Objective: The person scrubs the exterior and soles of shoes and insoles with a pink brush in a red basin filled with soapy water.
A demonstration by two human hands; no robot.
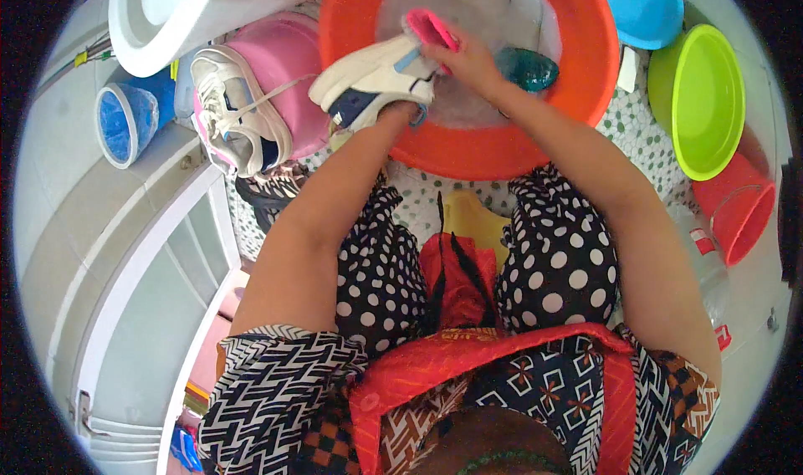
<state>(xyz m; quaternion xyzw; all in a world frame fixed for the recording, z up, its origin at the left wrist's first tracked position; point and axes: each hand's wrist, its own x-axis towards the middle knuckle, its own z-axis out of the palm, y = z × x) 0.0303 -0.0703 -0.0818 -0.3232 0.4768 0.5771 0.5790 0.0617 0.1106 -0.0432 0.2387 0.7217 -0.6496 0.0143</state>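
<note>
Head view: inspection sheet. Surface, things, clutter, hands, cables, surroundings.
Surface: white-and-green mosaic floor; round orange plastic tub of cloudy water.
Job's things: white sneaker with navy panels, held over the tub's left side; white lace-up sneaker on or against pink plastic basin.
Clutter: lime-green round plastic basin, red plastic bucket, translucent teal object in tub.
Hands: left hand inside held sneaker, mostly hidden; right hand, fingers closed on hot-pink brush-like object.
Cables: none identifiable.
Surroundings: white-framed frosted door at left.

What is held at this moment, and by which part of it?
The left grip, mostly hidden, supports a white shoe from inside its opening; the right grip holds a pink object around its lower part.
</note>
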